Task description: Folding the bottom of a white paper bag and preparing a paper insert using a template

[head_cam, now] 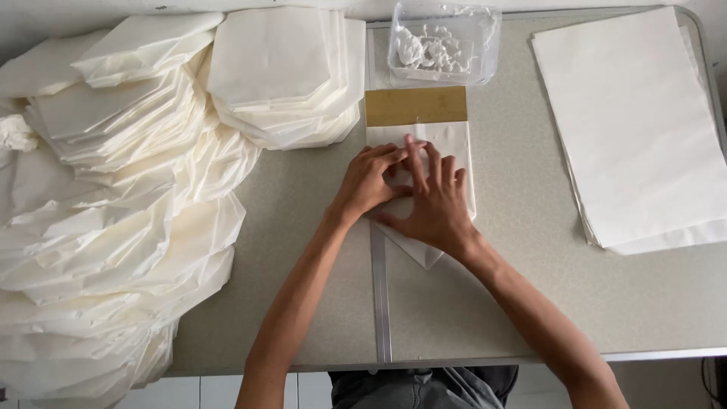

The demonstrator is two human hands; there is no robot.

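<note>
A partly folded white paper sheet (454,144) lies on the grey table (522,288), its pointed corner (424,256) sticking out toward me. My left hand (367,182) and my right hand (435,201) both press flat on it, fingers overlapping at the middle. Just beyond the sheet sits a tan cardboard strip (416,105). Much of the fold is hidden under my hands.
A big heap of folded white paper pieces (113,220) fills the left side, with a neater stack (284,72) behind it. A clear plastic tub of white paste (443,44) stands at the back. Flat white sheets (640,125) are stacked on the right.
</note>
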